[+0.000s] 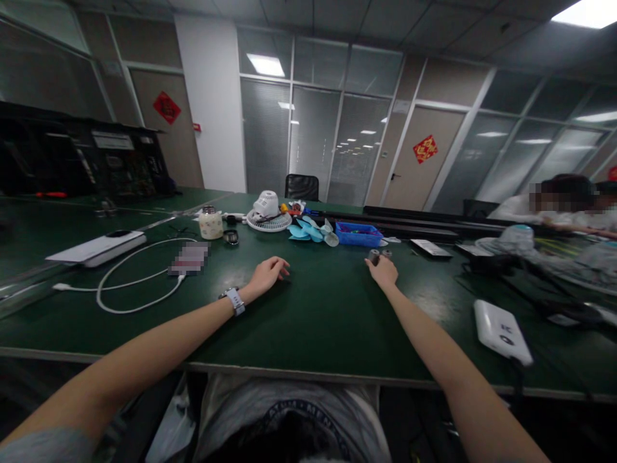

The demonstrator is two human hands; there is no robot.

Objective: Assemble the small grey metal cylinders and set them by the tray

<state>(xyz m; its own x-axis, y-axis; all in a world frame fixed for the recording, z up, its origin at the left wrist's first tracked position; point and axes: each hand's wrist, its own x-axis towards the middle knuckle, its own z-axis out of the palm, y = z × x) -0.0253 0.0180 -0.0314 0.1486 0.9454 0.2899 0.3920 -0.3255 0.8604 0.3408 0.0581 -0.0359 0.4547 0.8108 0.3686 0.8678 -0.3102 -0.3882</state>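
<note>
My left hand [267,275] rests on the green table [308,321], fingers loosely bent and apart, holding nothing. A watch with a pale strap [236,300] is on that wrist. Farther right, my right hand [384,272] has its fingers around a small grey metal cylinder [373,256]; the fingers partly hide it. Just beside it stands a second small grey cylinder [387,254]. Beyond my hands lie a light blue fan blade [308,229], a white fan [268,209] with its round grille, and a blue plastic basket [359,238] with small items inside.
To the left are a patterned jar [211,225], a dark round lid [231,237], a white cable [103,302] and a white flat device [99,249]. A white power bank [502,331] and dark cables lie at right. People sit at the far right.
</note>
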